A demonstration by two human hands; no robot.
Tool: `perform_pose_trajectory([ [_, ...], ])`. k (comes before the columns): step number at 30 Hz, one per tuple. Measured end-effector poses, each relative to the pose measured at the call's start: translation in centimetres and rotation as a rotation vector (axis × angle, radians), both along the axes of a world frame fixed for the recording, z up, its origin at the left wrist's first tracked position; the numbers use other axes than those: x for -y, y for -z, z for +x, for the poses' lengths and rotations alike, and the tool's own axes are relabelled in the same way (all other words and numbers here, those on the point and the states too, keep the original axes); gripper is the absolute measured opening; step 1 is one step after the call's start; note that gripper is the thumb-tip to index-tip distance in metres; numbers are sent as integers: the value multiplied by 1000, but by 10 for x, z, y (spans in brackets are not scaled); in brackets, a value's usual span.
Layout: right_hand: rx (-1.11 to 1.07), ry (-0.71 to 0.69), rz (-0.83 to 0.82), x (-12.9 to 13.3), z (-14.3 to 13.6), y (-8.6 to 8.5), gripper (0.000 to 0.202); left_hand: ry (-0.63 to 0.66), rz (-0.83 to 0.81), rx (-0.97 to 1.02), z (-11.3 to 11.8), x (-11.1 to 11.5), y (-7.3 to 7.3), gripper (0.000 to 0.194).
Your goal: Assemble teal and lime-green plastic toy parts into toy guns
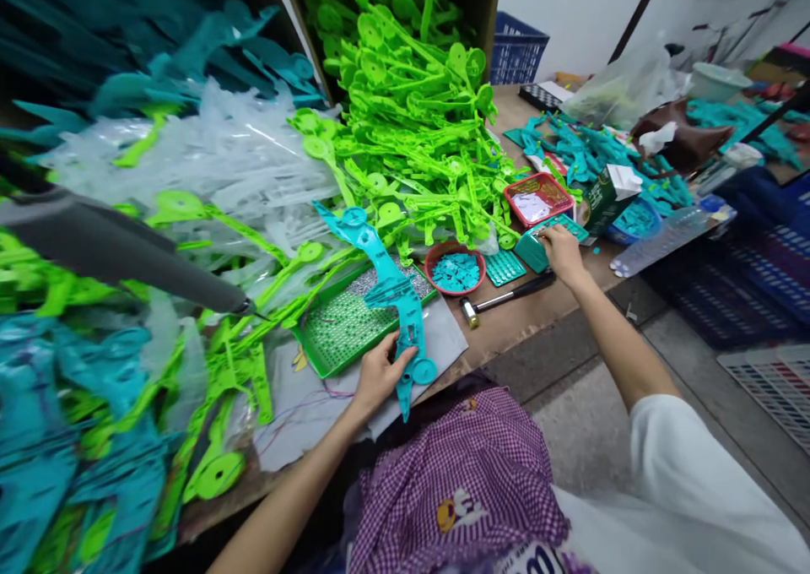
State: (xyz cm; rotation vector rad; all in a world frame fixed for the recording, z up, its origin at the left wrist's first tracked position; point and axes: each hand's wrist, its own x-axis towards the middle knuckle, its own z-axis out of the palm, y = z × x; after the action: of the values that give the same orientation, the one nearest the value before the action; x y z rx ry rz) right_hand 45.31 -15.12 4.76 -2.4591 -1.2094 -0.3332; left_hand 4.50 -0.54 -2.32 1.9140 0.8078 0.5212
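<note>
So I'm using the green tray (315, 359) as my marker. Far left of it, flat teal parts (31, 439) lie mixed with lime ones, and a grey tool (126, 249) slants in from the left, its thin tip ending just left of the tray. Behind the tray there's a heap of clear plastic (208, 148), then a big pile of lime parts (418, 118) behind and to the right.

The tray itself has small silvery bits in it. The left hand (380, 376) is at its front right edge, thumb and fingers clamped on the lower part of the teal piece (408, 304), which runs at a slant over the tray's right side.

Just right of the tray is a red bowl (433, 280) of teal chips, with a hammer (512, 294) in front and further right. Next comes a flat teal rack (504, 268), then a teal box (533, 255) well right of the tray. The right hand (562, 253) is on top of that box, fingertips at its upper side; can't tell if they're together or pinching something. Behind the box sits a red basket (520, 211) with whitish bits; a carton (607, 203) and a blue bowl (617, 235) are farthest right.
</note>
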Motion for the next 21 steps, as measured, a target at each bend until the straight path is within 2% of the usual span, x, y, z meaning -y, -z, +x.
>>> perform_pose_trajectory([
  [4, 5, -53, -26, 6, 11, -12, 19, -7, -36, 36, 1, 1, 3, 45],
  [7, 15, -65, 75, 6, -8, -26, 16, -31, -76, 85, 3, 2, 7, 45],
  [9, 6, -140, 200, 1, -51, -29, 17, -65, -83, 107, 4, 2, 9, 44],
  [10, -26, -249, 237, -3, -80, -27, 18, -83, -77, 111, 5, 2, 9, 43],
  [13, -212, -642, 206, -22, -177, -8, 21, -122, -38, 94, 5, 4, 7, 42],
  [15, -255, -718, 173, -39, -225, 9, 20, -132, -18, 73, 5, 5, 3, 40],
  [17, -274, -718, 154, -56, -249, 20, 18, -129, -8, 63, 5, 7, -2, 37],
  [21, -257, -660, -6, -76, -253, 20, 14, -120, -7, 42, 6, 8, -7, 30],
])
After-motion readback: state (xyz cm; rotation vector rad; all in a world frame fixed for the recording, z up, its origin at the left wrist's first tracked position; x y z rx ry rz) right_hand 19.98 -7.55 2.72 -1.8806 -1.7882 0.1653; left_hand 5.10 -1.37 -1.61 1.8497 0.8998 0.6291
